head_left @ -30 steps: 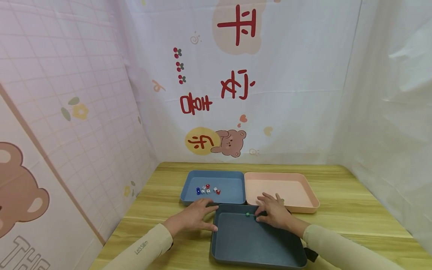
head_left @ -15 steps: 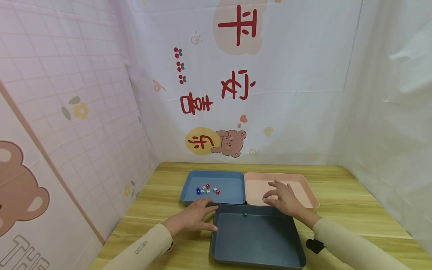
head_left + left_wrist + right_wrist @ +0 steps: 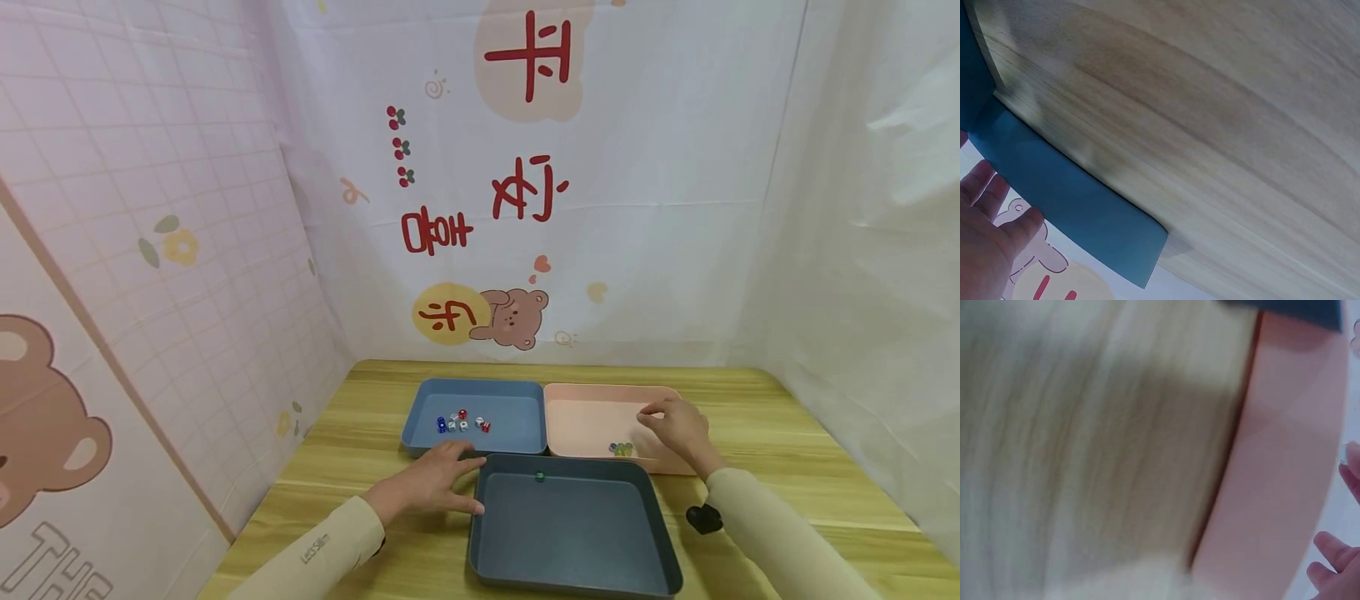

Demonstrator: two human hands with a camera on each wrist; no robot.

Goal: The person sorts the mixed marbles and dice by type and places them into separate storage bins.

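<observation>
My right hand (image 3: 678, 429) is over the pink tray (image 3: 585, 400), its thumb and index finger pinched together. In the right wrist view a small clear marble (image 3: 1344, 454) shows at the fingertips, mostly hidden. Below, several yellow-green and bluish glass marbles (image 3: 622, 449) lie near the pink tray's front wall. A small green die (image 3: 540, 476) sits near the back of the dark grey tray (image 3: 570, 533). My left hand (image 3: 431, 482) is at that tray's left rim, fingers spread and holding nothing; the left wrist view shows those fingers (image 3: 1024, 228) beside a tray wall.
The blue tray (image 3: 517, 400) at the back left holds several red, white and blue dice (image 3: 463, 425). It stands against the pink tray, with the dark tray in front of both. A wooden table (image 3: 780, 467) lies beneath; printed white cloth (image 3: 660, 208) hangs behind and at the sides.
My right hand has moved from the dark tray to the right, over the pink tray, carrying a small pale thing. The green die has shifted slightly left. My left hand has stayed put.
</observation>
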